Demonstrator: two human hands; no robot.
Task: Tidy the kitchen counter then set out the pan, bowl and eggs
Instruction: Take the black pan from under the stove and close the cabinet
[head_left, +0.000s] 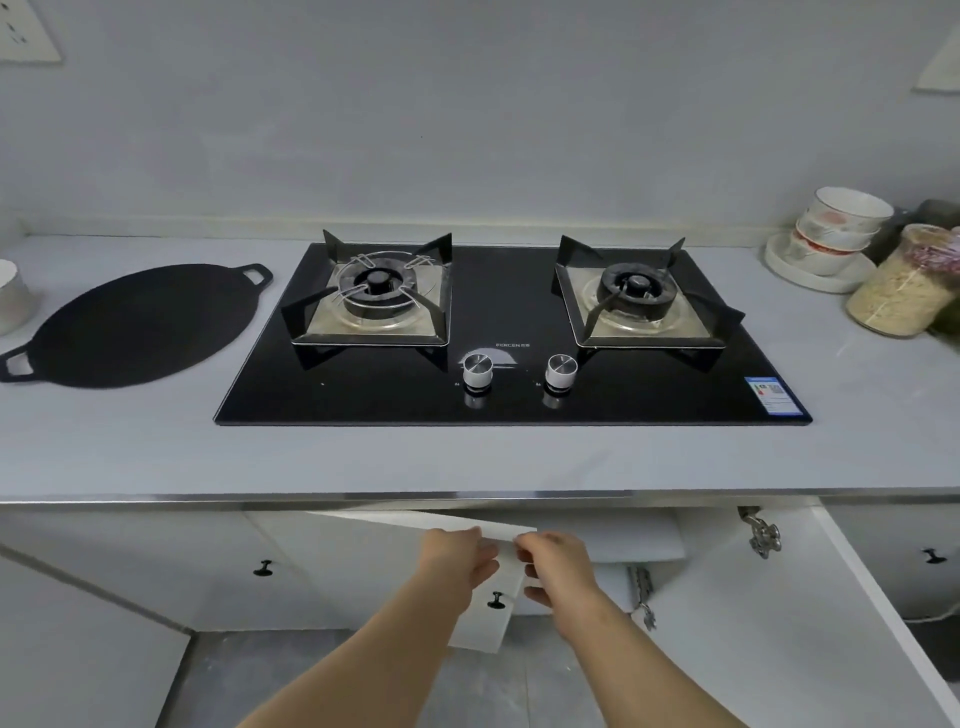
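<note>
Flat black pan (140, 325) lies on counter (467, 457), handles left-right; both hands (460, 558) (553, 564) apparently pinch a cabinet door (395, 551).

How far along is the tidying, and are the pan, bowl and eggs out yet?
The flat black pan already lies on the counter left of the stove. Both hands, left hand and right hand, grip a cabinet door. Bowls remain stacked at right; no eggs visible.

Both bare forearms reach forward and low, converging near the middle. The left hand (460, 558) and right hand (558, 564) sit just beside each other, palms down, fingers curled in a pinching grip, knuckles up.
</note>
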